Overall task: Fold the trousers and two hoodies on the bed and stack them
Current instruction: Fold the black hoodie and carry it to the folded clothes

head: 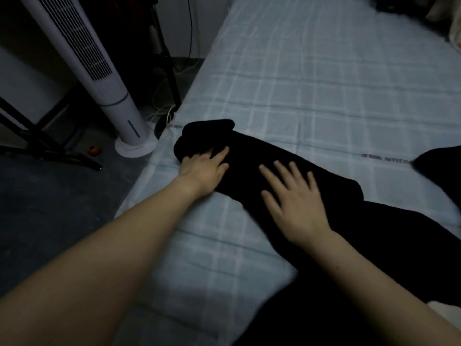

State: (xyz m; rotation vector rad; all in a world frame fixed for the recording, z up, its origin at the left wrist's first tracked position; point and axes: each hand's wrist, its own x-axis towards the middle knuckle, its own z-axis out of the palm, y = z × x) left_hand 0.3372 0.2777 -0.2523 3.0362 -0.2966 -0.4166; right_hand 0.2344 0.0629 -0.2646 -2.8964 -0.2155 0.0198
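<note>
A long black garment [252,156] lies across the pale checked bed [311,78], running from the bed's left edge down to the lower right. Its left end is doubled over into a thick fold. My left hand [204,168] rests on that folded end, fingers partly curled into the cloth. Flat on the middle of the garment lies my right hand [294,198], fingers spread. More black cloth [439,166] shows at the right edge; which garment it is I cannot tell.
A white tower fan [107,78] stands on the dark floor close to the bed's left edge. Black stand legs [42,143] and white cables [162,113] lie beside it. A small red object [94,150] sits on the floor. Dark items lie at the bed's far right corner.
</note>
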